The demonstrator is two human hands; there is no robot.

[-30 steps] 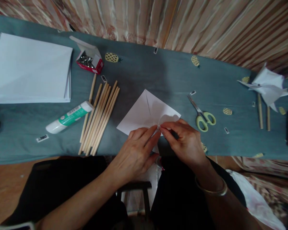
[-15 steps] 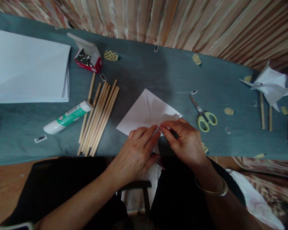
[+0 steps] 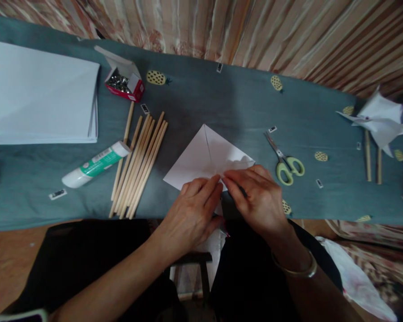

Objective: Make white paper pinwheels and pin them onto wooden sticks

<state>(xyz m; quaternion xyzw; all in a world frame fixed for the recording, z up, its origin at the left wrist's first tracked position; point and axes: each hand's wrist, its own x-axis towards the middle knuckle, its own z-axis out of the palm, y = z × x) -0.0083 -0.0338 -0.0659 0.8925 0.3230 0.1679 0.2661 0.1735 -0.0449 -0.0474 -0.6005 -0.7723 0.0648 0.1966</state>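
A square of white paper (image 3: 201, 154) lies cornerwise near the table's front edge, with slits running in from its corners. My left hand (image 3: 195, 208) rests over its lower side, closed, fingertips on the paper close to the middle and thumb tucked low by the table edge. Thumb and forefinger of my right hand (image 3: 257, 192) pinch a bit of the paper beside the left fingertips. Both hands hide the paper's lower corner and the pinched spot. A pair of scissors with green handles (image 3: 285, 167) lies to the right of my right hand.
Several wooden sticks (image 3: 137, 165) lie left of the paper, beside a glue stick (image 3: 96, 164). Behind them stand an open red box of metal pins (image 3: 124, 85) and a paper stack (image 3: 40, 96). A paper pinwheel (image 3: 378, 118) is at far right, near two sticks (image 3: 368, 156).
My right fingertips have shifted very slightly at the pinched spot. The paper and my left hand look nearly the same.
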